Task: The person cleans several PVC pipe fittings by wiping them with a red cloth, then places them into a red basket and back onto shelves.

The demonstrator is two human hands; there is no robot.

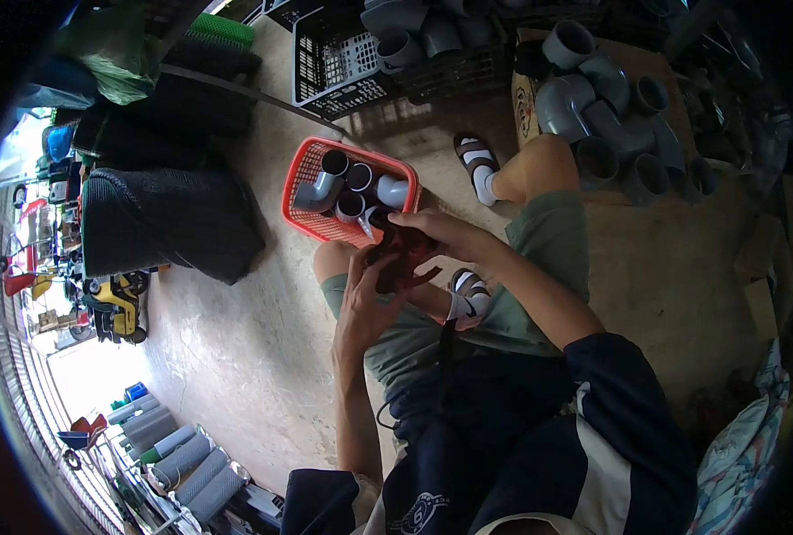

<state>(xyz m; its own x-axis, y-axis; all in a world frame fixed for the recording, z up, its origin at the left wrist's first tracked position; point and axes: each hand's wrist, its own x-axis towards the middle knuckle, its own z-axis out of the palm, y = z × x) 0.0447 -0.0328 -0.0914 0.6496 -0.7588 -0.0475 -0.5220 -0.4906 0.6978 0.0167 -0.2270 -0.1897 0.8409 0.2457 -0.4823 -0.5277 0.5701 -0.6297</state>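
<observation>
While both hands meet over the knee, I can't identify what they hold: a small dark reddish object (402, 259), too shadowed to name. Left hand (367, 303) cups it from below, fingers curled round its near side. Right hand (439, 234) covers the top, fingers closed over it, so most of the object is hidden. It sits just beside the near rim of the red basket (304, 192), which rests on the concrete floor (236, 348).

Basket holds grey pipe elbows (318, 191) and short fittings; count unclear, the right hand blocks the near corner. Further back I see a black crate (325, 67) with more grey fittings, cut off at the top edge. A cardboard box (525, 98) of larger elbows sits top right, partly behind the knee. Black mesh rolls (160, 223) lie on the left. Edges of the view are dark and warped; right side unreadable.
</observation>
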